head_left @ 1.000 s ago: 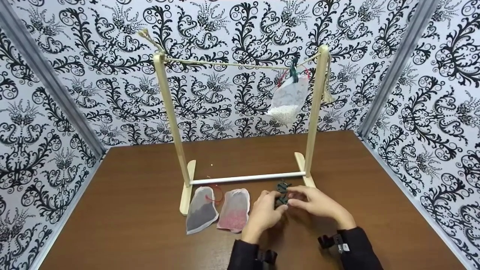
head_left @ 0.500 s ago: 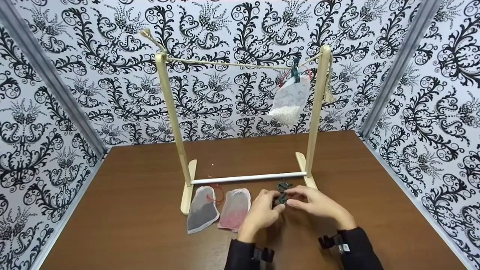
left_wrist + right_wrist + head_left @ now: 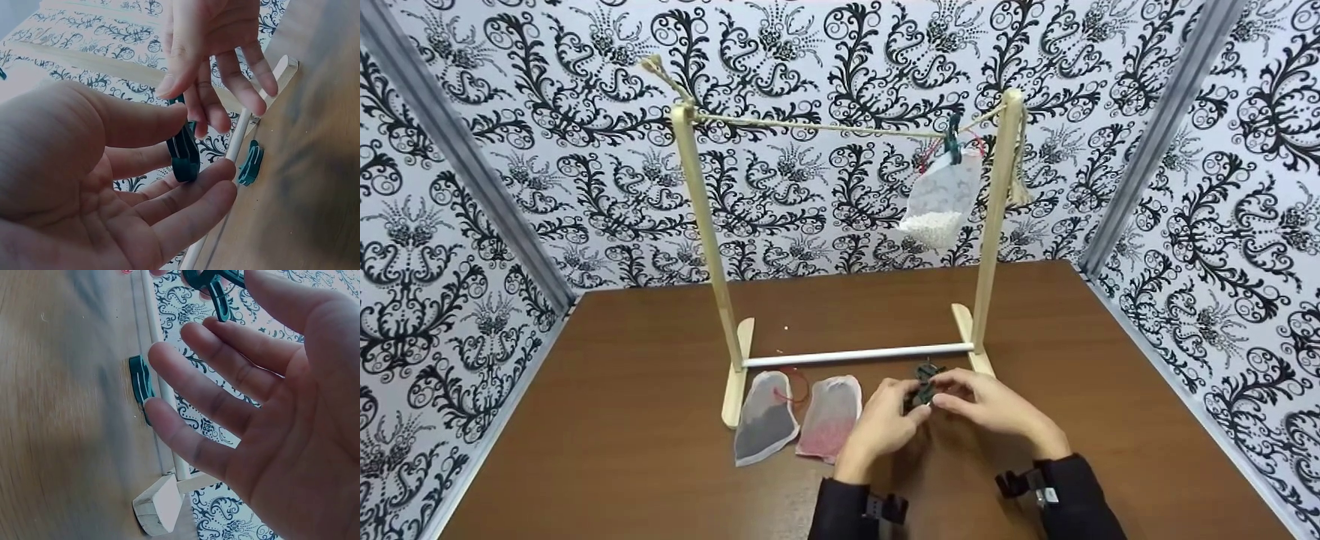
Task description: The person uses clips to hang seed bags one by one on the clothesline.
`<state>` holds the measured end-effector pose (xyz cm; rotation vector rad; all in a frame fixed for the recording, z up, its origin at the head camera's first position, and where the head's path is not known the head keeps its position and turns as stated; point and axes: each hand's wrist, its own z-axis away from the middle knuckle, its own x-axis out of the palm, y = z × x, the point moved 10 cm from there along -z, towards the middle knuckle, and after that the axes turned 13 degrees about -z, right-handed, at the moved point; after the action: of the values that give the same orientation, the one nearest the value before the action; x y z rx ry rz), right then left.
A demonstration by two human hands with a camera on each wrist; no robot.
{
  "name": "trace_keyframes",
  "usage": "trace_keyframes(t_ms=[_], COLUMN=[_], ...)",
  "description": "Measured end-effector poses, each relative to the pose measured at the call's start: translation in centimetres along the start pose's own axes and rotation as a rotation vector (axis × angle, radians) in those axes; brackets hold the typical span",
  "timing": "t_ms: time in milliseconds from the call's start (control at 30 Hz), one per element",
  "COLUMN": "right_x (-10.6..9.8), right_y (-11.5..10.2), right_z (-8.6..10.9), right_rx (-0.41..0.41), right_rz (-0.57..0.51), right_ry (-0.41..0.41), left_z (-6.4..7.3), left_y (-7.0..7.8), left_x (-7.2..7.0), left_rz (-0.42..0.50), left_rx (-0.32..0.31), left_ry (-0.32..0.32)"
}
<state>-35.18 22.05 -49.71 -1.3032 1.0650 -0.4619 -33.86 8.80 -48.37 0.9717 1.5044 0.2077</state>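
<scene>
Both hands meet over the table at the foot of the frame's right post. My left hand (image 3: 880, 424) pinches a dark green clothespin (image 3: 184, 149) between thumb and fingers. The thumb and forefinger of my right hand (image 3: 997, 409) pinch the other end of this clothespin, its remaining fingers spread out; the clothespin (image 3: 216, 292) shows at the top of the right wrist view. A second green clothespin (image 3: 251, 163) lies on the table close to the white bar, just beyond the hands.
A wooden frame (image 3: 990, 247) with a rope (image 3: 817, 127) stands ahead. From the rope, a green clothespin (image 3: 953, 146) holds a mesh bag (image 3: 941, 199) of white grains. Two mesh bags, one with dark filling (image 3: 766, 435) and one with pink (image 3: 829, 431), lie left of the hands.
The hands stay in nearly the same place, and the clothespin between the fingers has turned a little. The bags and the frame have not moved.
</scene>
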Motion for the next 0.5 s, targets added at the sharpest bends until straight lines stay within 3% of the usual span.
trace_keyframes(t_ms=[233,500], right_x=[-0.02,-0.19], right_y=[-0.12,-0.45], right_z=[-0.07,-0.13], right_rx=[-0.014,-0.054], right_rz=[0.024,0.054], right_ry=[0.009,0.031], left_z=[0.13,0.08], left_y=[-0.56,-0.53], left_x=[0.86,1.02], left_rz=[0.006,0.008], left_rx=[-0.036,-0.032], left_ry=[-0.066,-0.078])
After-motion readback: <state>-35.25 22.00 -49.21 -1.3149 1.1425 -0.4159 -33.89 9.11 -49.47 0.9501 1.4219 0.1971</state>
